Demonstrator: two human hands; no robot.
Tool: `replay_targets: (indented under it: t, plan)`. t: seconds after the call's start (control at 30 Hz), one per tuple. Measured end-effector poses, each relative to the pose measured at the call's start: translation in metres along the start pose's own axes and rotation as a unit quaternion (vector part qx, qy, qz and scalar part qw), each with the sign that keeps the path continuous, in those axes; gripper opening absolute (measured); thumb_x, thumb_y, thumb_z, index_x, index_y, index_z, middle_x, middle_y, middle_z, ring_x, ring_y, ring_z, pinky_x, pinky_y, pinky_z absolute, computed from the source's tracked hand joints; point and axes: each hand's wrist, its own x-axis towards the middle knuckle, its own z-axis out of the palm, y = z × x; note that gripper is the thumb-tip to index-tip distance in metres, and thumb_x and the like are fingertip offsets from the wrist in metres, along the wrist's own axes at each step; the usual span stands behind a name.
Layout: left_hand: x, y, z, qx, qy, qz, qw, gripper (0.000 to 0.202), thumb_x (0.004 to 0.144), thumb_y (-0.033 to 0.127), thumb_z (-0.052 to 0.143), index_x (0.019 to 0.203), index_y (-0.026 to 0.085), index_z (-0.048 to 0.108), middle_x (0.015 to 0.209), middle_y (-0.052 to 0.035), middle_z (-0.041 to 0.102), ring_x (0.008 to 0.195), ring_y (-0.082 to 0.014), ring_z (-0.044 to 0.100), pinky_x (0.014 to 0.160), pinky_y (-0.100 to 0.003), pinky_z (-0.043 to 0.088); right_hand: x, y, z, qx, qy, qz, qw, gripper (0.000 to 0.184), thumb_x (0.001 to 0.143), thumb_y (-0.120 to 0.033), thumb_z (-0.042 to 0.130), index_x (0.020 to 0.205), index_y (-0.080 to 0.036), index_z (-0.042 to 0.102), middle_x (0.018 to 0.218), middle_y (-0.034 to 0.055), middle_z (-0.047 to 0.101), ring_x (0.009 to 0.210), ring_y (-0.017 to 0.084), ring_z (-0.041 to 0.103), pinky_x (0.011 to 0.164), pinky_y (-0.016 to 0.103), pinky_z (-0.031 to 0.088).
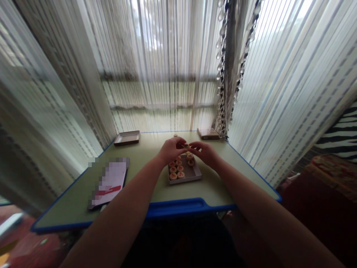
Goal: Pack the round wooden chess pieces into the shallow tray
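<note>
Left hand (171,149) and right hand (205,152) both pinch one disc (185,146) over the box's (196,175) 12 o'clock end (shared grip, looks loose): a slip could knock the seated discs (177,172) or roll it off the table (145,160).

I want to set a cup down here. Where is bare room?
The table is bare right of the piece tray, and between the papers and the tray. Behind, between lid and brown box, lies one loose piece. Crowded: left hand and right hand over the tray.

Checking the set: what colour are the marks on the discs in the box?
Red, on pale discs; head view.
</note>
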Motion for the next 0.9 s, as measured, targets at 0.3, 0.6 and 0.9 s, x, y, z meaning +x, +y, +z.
replay_targets:
  t: [0.3, 0.6, 0.9]
  plan:
    - [0.0006, 0.0015, -0.0026, -0.140, -0.005, -0.033, 0.990, 0.030, 0.064, 0.012, 0.066, 0.093, 0.009, 0.060, 0.088, -0.0090, 0.067, 0.080, -0.0147, 0.063, 0.078, -0.034, 0.051, 0.0001, -0.0021, -0.0013, 0.005, 0.012, 0.005, 1.000, 0.026, 0.075, -0.034, 0.058, 0.093, -0.017, 0.066, 0.075, 0.0038, 0.068, 0.064, 0.013, 0.059, 0.060, 0.024, 0.046]
    - [0.0022, -0.0035, 0.0015, -0.153, -0.012, -0.030, 0.988, 0.035, 0.062, 0.024, 0.071, 0.092, 0.009, 0.061, 0.084, -0.0102, 0.066, 0.075, -0.0168, 0.063, 0.074, -0.036, 0.051, -0.0008, -0.0058, -0.0061, -0.010, -0.023, -0.025, 0.999, 0.030, 0.077, -0.036, 0.055, 0.098, -0.018, 0.066, 0.086, 0.0054, 0.070, 0.068, 0.015, 0.061, 0.060, 0.024, 0.046]
    - [-0.0002, 0.0040, -0.0044, -0.253, -0.031, -0.083, 0.964, 0.035, 0.060, 0.017, 0.072, 0.092, 0.009, 0.062, 0.087, -0.0093, 0.066, 0.079, -0.0148, 0.062, 0.079, -0.037, 0.048, 0.0001, -0.0061, -0.0085, -0.008, -0.026, -0.015, 1.000, 0.032, 0.075, -0.039, 0.058, 0.095, -0.016, 0.067, 0.081, 0.0064, 0.069, 0.068, 0.014, 0.060, 0.059, 0.024, 0.046]
